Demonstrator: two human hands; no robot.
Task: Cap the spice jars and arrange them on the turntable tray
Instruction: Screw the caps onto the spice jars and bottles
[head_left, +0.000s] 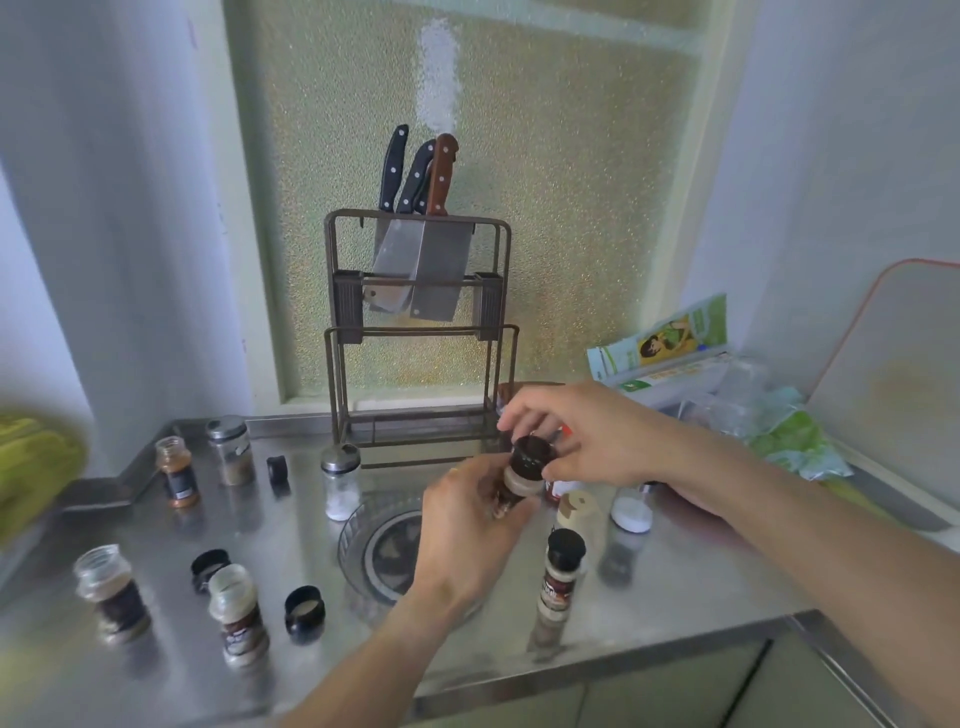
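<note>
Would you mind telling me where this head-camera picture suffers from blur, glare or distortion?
Head view: the green object at the left edge is smeared by blur; the steel counter mirrors the jars softly; daylight through the frosted window lights the scene evenly; wide-angle bending curves the walls; the left hand and right hand on the black-capped jar are slightly soft.

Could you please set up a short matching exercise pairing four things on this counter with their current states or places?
Things:
1. jar in the hands
2. amber jar
3. loose black cap
4. knives

States:
A. standing in the metal rack
B. lying on the counter, on no jar
C. uncapped, at the counter's back left
D. held by the left hand while the right hand sets a black cap on it

Pairs: 1-D, 2-C, 3-B, 4-A
</note>
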